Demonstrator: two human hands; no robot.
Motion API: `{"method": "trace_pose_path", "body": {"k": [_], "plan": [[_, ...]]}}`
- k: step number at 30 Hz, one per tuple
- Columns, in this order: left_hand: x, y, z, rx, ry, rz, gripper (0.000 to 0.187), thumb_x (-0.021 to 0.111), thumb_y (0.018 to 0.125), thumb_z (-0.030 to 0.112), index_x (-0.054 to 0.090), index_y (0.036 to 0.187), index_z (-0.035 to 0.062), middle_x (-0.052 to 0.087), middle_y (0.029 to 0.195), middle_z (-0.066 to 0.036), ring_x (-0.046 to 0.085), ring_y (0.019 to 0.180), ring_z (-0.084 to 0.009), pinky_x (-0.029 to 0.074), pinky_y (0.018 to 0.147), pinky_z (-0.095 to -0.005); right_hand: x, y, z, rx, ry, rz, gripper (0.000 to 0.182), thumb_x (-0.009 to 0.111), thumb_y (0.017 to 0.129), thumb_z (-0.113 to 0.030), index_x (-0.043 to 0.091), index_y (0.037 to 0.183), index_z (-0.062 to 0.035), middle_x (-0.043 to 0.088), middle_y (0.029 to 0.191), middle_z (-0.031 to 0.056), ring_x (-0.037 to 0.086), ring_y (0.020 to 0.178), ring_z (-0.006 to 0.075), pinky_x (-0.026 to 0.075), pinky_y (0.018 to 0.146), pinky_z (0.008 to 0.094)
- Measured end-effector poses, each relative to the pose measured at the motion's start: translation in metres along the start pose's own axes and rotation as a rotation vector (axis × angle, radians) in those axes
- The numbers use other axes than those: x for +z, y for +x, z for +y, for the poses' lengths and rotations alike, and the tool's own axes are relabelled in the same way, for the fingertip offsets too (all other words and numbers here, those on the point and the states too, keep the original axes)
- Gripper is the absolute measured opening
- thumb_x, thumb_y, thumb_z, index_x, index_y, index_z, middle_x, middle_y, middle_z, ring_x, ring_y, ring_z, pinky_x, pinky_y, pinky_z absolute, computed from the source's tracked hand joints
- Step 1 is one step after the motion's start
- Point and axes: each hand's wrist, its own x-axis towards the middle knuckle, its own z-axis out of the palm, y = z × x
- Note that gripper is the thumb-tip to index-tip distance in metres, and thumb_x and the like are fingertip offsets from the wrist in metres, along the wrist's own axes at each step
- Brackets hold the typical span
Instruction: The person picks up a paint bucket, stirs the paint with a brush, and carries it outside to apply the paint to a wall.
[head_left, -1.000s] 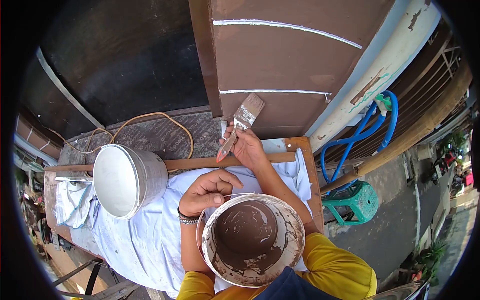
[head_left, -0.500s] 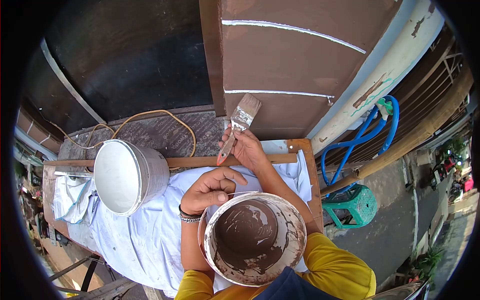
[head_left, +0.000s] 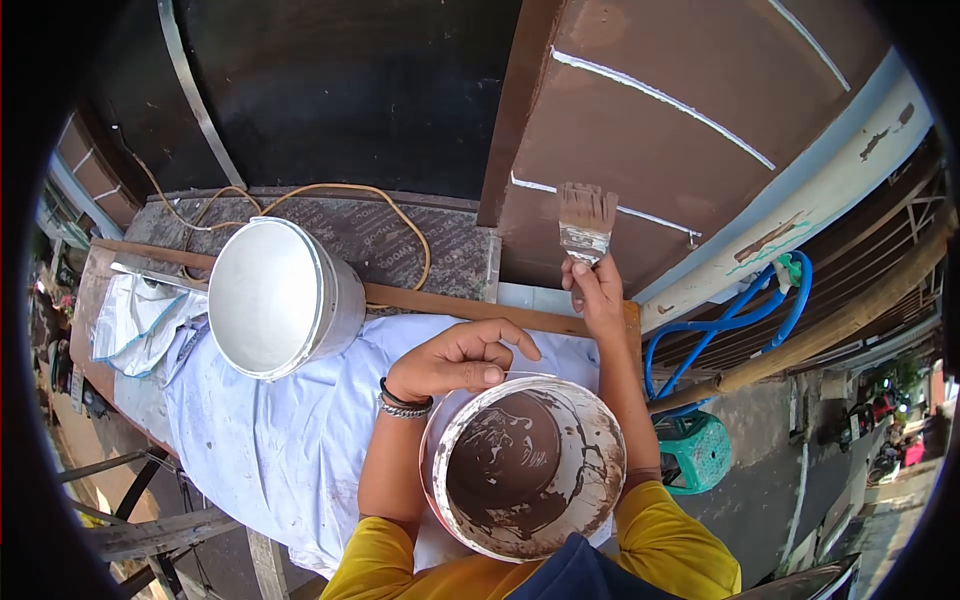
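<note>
The right hand (head_left: 592, 290) grasps a paintbrush (head_left: 585, 225) by its handle, fingers closed around it. The brush stands nearly upright, bristles at 12 o'clock of the hand, with the bristle tips against the brown door panel (head_left: 680, 150), just beside a white line on that panel. The metal ferrule sits directly above the fingers.

The left hand (head_left: 460, 360) is clenched on the thin wire handle of the paint bucket (head_left: 525, 470), thumb pressed over the wire at the bucket's 11 o'clock rim. The bucket hangs close to the body, at 6 o'clock of the right hand, and holds brown paint; its inner wall is smeared brown and white. A dark band and a beaded bracelet sit on the left wrist.

At 9 o'clock of the left hand, a white bucket (head_left: 275, 295) lies tilted on a white cloth (head_left: 260, 440) that covers the table (head_left: 100, 290). A wooden stick (head_left: 450, 305) runs across the table's far edge, behind the white bucket. A yellow cord (head_left: 330, 192) loops on the dark mat beyond it. At 3 o'clock of the paint bucket, lower down, stand a green stool (head_left: 695, 450) and a blue hose (head_left: 720, 320).
</note>
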Motion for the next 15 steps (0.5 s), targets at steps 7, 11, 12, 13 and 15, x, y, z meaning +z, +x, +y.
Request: {"method": "trace_pose_path", "body": {"k": [7, 11, 12, 13, 15], "plan": [[-0.003, -0.001, 0.001, 0.015, 0.059, -0.028, 0.044, 0.061, 0.101, 0.026, 0.053, 0.133, -0.0033, 0.053, 0.07, 0.005, 0.044, 0.061, -0.0025, 0.033, 0.057, -0.0198, -0.024, -0.032, 0.006, -0.048, -0.539, 0.096, 0.023, 0.055, 0.101, -0.022, 0.058, 0.114, -0.0034, 0.06, 0.085, 0.0027, 0.053, 0.072, 0.01, 0.044, 0.065, 0.0277], [-0.012, -0.009, 0.003, 0.017, 0.145, 0.039, 0.046, 0.059, 0.102, 0.03, 0.052, 0.134, -0.0033, 0.063, 0.075, -0.002, 0.047, 0.06, -0.0039, 0.037, 0.057, -0.021, -0.051, -0.05, 0.029, -0.015, -0.236, 0.176, 0.019, 0.055, 0.102, -0.018, 0.057, 0.114, -0.0042, 0.06, 0.093, 0.0001, 0.048, 0.073, 0.0056, 0.04, 0.065, 0.0226], [-0.015, -0.012, -0.001, 0.012, 0.143, 0.08, 0.047, 0.059, 0.102, 0.031, 0.053, 0.133, -0.0036, 0.063, 0.074, -0.002, 0.047, 0.06, -0.0043, 0.036, 0.056, -0.0211, -0.05, -0.058, 0.028, -0.038, -0.104, 0.216, 0.019, 0.055, 0.102, -0.018, 0.057, 0.114, -0.0043, 0.06, 0.094, 0.0006, 0.048, 0.073, 0.0058, 0.04, 0.065, 0.0226], [-0.019, -0.014, -0.005, 0.013, 0.152, 0.115, 0.047, 0.058, 0.102, 0.031, 0.053, 0.133, -0.0038, 0.062, 0.073, -0.002, 0.047, 0.06, -0.0046, 0.036, 0.056, -0.0212, -0.051, -0.065, 0.029, -0.091, -0.056, 0.262, 0.02, 0.055, 0.103, -0.022, 0.058, 0.113, -0.005, 0.061, 0.091, 0.0031, 0.051, 0.068, 0.0062, 0.04, 0.057, 0.022], [-0.031, -0.013, -0.011, 0.032, 0.177, 0.189, 0.048, 0.056, 0.103, 0.034, 0.054, 0.132, -0.0041, 0.061, 0.071, -0.003, 0.046, 0.058, -0.0062, 0.036, 0.056, -0.0209, -0.058, -0.081, 0.02, -0.019, -0.024, 0.275, 0.021, 0.054, 0.103, -0.023, 0.058, 0.112, -0.0051, 0.061, 0.086, 0.0047, 0.053, 0.065, 0.0069, 0.041, 0.05, 0.0217]]}}
